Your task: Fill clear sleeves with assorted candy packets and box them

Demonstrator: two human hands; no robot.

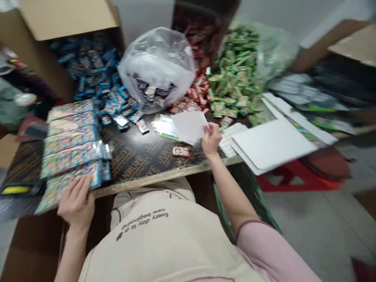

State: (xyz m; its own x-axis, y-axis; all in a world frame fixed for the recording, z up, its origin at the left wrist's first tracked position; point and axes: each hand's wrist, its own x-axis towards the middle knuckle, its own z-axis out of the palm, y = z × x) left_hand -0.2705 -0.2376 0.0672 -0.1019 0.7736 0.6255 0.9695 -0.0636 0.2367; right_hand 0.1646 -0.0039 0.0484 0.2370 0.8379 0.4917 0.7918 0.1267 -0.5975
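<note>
My right hand [211,140] pinches the right edge of a white card [190,126], held tilted low over the dark table. Beneath that card, a clear glossy wrapper [164,124] and a green strip show in part. A single small colourful packet [181,151] lies just in front of it. At the left, overlapping rows of small colourful packets [72,135] reach the table's front edge. My left hand [78,199] rests on the nearest row with its fingers extended and slightly bent; it does not appear to grip anything.
Blue packets [100,74] spill from a cardboard box [70,17]. Beside them stand a clear bag [157,58] with dark packets, a red heap [199,86] and a green heap [241,70]. White cards [276,137] overhang the right front edge. A black-and-yellow object [20,190] lies far left.
</note>
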